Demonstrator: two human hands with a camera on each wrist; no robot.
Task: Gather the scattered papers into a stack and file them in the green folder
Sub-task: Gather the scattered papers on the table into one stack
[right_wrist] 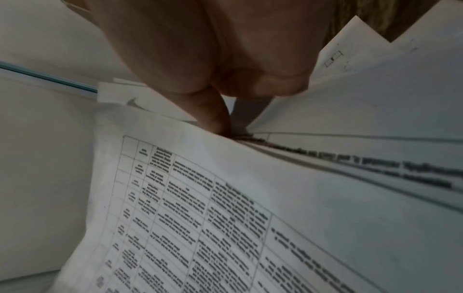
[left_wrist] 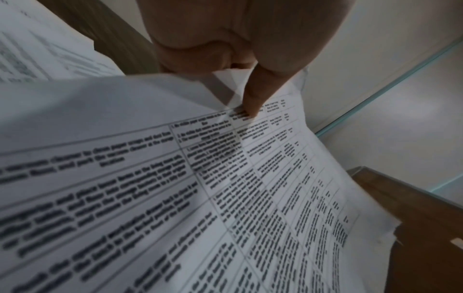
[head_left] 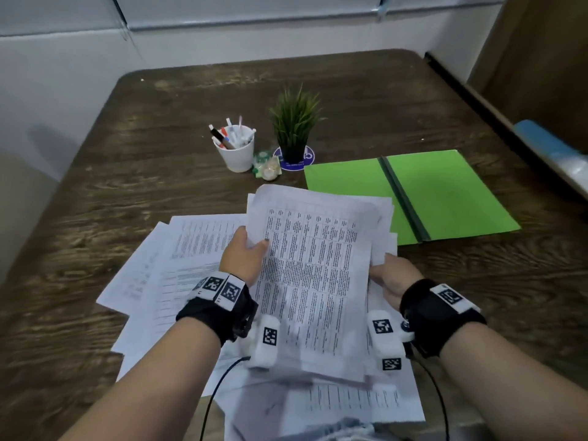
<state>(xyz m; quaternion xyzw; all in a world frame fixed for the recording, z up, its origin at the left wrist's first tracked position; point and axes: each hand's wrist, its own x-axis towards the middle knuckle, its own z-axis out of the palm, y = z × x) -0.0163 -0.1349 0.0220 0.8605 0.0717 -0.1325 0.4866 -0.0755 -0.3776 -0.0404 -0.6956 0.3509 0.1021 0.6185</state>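
Papers, white printed sheets (head_left: 315, 275) gathered in a loose stack, are being pinched at both side edges by the left hand (head_left: 243, 256) and right hand (head_left: 393, 278), lifted above the dark wooden table (head_left: 127, 160), beside the open green folder (head_left: 445, 192).

A raised sheaf of printed papers (head_left: 315, 275) tilts above loose sheets (head_left: 178, 249); green folder (head_left: 445, 195) lies open.

Printed text on the held papers (head_left: 315, 275) is too blurred to read.
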